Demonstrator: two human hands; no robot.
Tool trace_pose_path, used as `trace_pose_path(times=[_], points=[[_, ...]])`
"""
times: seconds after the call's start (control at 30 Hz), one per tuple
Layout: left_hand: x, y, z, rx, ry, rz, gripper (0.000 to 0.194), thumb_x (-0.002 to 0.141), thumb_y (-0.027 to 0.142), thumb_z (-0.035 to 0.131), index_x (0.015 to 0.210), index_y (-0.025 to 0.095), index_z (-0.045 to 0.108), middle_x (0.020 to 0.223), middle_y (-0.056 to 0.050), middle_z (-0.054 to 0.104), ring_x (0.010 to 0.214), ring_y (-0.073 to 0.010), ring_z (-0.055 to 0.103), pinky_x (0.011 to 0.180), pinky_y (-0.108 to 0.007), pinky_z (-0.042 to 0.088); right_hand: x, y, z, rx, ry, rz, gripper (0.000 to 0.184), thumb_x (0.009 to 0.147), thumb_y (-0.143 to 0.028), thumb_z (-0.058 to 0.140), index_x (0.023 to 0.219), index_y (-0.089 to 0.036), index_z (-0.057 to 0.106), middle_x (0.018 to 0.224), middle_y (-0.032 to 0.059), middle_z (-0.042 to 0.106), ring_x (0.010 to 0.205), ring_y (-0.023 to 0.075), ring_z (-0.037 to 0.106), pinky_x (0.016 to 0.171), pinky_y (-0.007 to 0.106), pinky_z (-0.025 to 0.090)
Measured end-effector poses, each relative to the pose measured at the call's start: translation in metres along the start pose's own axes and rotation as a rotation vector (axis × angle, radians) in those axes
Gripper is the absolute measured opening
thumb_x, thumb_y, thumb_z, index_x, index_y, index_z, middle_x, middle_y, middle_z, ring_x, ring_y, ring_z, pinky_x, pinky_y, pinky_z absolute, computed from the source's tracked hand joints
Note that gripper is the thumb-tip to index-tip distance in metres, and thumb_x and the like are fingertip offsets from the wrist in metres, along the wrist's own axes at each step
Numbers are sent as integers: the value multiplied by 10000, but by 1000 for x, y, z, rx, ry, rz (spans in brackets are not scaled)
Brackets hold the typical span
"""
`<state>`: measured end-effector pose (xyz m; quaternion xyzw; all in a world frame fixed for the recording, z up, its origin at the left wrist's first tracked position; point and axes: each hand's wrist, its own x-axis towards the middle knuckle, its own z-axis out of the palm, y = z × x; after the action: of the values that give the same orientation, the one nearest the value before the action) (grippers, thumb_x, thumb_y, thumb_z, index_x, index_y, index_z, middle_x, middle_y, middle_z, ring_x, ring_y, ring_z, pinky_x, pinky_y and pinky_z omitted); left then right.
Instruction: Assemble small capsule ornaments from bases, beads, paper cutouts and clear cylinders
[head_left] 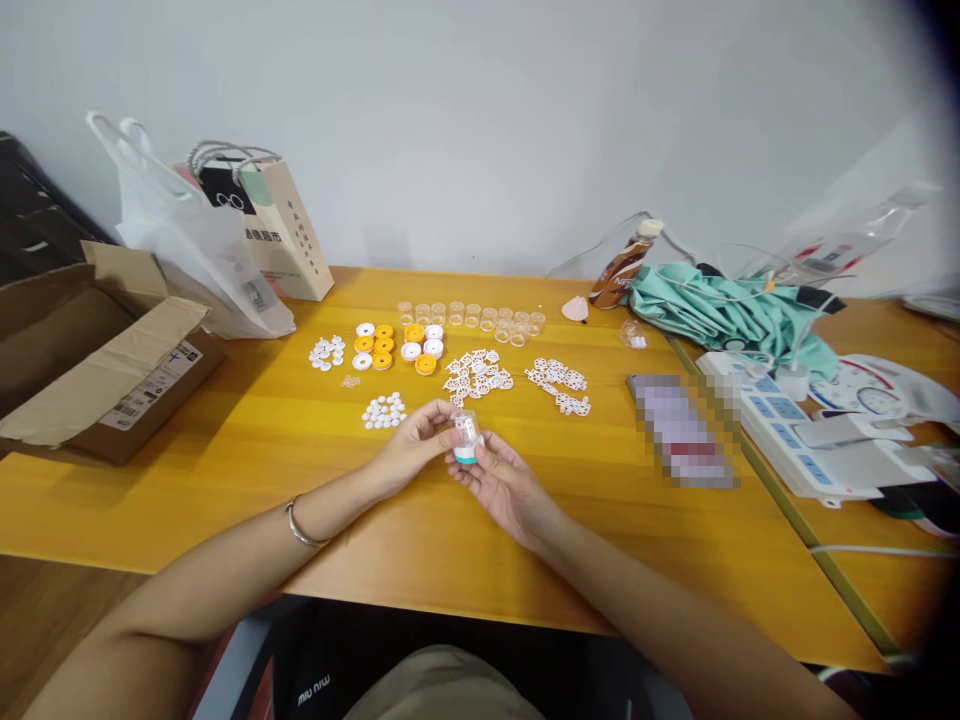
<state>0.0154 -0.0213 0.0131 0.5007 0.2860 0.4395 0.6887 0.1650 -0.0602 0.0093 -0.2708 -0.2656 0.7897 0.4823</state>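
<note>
Resting on the yellow tabletop from the left were one open cardboard box, one white plastic bag and one paper bag, then four heaps of small white pieces and nine yellow and white discs. The left hand and right hand were both clamped on one small clear vial with a teal base, held just above the tabletop's middle.

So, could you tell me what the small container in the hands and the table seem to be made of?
The small container, pinched by the left hand and right hand, looks like clear glossy plastic with a teal base. The table looks like yellow varnished wood, faintly grained.
</note>
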Motion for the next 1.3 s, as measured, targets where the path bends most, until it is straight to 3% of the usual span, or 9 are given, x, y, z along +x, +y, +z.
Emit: trace_pose_path(times=[0.13, 0.2, 0.33, 0.6, 0.77, 0.97, 1.13, 1.3], points=[[0, 1, 2, -62, -30, -41, 339, 797, 418, 594, 1009, 154, 615, 1027, -97, 617, 799, -150, 563, 678, -253, 441, 0, -1, 0, 45, -13, 23, 234, 796, -390, 597, 895, -178, 606, 775, 23, 665, 736, 119, 614, 748, 259, 472], [-1, 1, 3, -83, -45, -38, 370, 789, 444, 594, 1042, 174, 597, 1082, -98, 603, 769, -135, 556, 642, -237, 435, 0, 0, -1, 32, -12, 7, 224, 775, -361, 631, 917, -191, 604, 813, 20, 671, 763, 120, 618, 775, 261, 465], [-1, 1, 2, -24, -59, -9, 277, 767, 356, 646, 962, 163, 607, 1007, -66, 618, 619, -76, 509, 560, -196, 408, 0, 2, -2, 8, -34, 1, 216, 748, -338, 666, 903, -196, 614, 818, 18, 675, 769, 128, 622, 806, 277, 456], [-5, 4, 0, 54, -109, 93, 293, 781, 339, 627, 991, 134, 621, 1032, -94, 609, 800, -146, 560, 696, -231, 438, 1, 3, -7, 112, -122, 142, 238, 768, -373, 633, 860, -155, 645, 757, 30, 662, 713, 112, 592, 695, 223, 460], [-4, 7, -3, 62, -167, 78, 296, 791, 353, 616, 1010, 154, 626, 1035, -89, 615, 873, -162, 564, 757, -245, 436, -2, 4, -5, 85, -158, 77, 231, 781, -375, 625, 863, -160, 643, 730, 29, 653, 673, 108, 577, 670, 227, 452], [-1, 14, -2, 159, -260, 42, 474, 676, 411, 715, 1069, 163, 623, 1020, -81, 599, 928, -195, 548, 815, -289, 429, -4, 2, 2, 65, -62, -42, 309, 682, -324, 736, 949, -216, 622, 892, 9, 649, 762, 112, 584, 723, 240, 467], [-1, 10, 3, 173, -147, 56, 324, 691, 301, 717, 973, 160, 645, 921, -44, 572, 849, -149, 525, 798, -273, 419, -4, 4, 4, 29, 7, -126, 219, 674, -298, 746, 746, -207, 560, 801, -26, 624, 730, 96, 572, 743, 245, 468], [-1, 2, 5, 190, -92, 76, 281, 675, 306, 727, 889, 144, 644, 887, -44, 568, 832, -153, 517, 786, -277, 418, -4, 8, 5, -9, 66, -234, 257, 667, -251, 752, 714, -216, 502, 708, -62, 598, 691, 79, 551, 724, 228, 452]])
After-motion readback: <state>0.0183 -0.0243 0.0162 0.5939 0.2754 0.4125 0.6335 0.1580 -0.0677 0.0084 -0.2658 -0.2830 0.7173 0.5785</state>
